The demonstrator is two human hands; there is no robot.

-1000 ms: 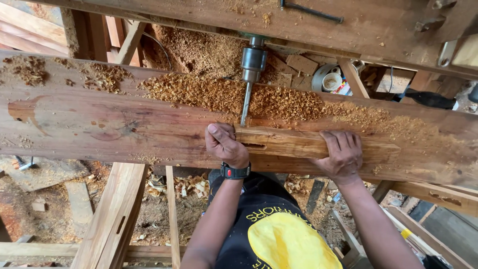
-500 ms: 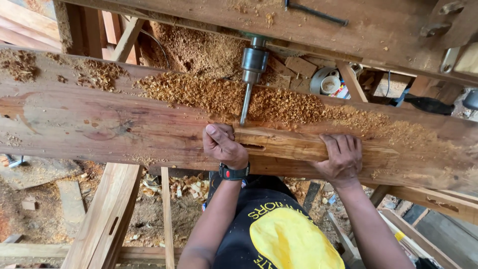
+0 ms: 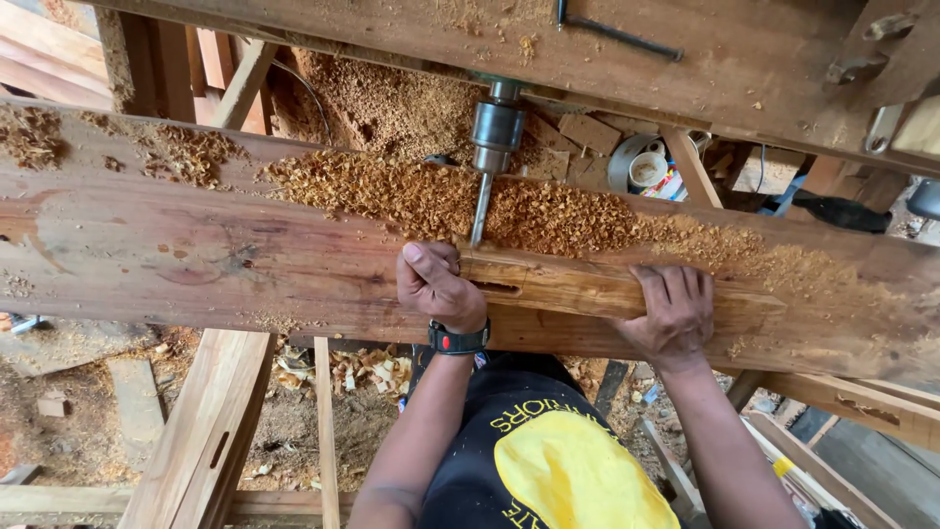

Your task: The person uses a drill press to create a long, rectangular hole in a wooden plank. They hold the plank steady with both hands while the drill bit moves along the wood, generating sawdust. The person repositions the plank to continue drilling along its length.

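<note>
Reddish-brown timber is filling most of the view: a long heavy plank (image 3: 196, 264) is lying across the frame from left to right, resting under the drilling machine's upper wooden beam (image 3: 627, 49). A thick band of orange wood shavings (image 3: 548, 211) is spreading along the plank's far edge, with smaller heaps sitting toward its left end. Below the plank, a sawdust-covered floor (image 3: 88, 431) is showing, crossed by a pale timber with a slot cut in it (image 3: 201, 441). The person's black and yellow shirt (image 3: 548, 460) is taking up the bottom middle. The right hand (image 3: 671, 313) is lying flat on the plank's near face, its fingers spread and pressing down, well right of the bit. The left hand (image 3: 438, 286) is curling into a loose fist against the plank, fingers pressed together and tucked under, thumb pointing up, just beside a narrow slot (image 3: 496, 288) already cut in the wood; it is gripping nothing that can be seen. A black wristband with red marks (image 3: 458, 339) is circling that wrist. A metal chuck (image 3: 496, 125) is hanging from the beam, and its slim drill bit (image 3: 480, 208) is pointing down into the shavings, its tip standing just above the left hand's knuckles.
</note>
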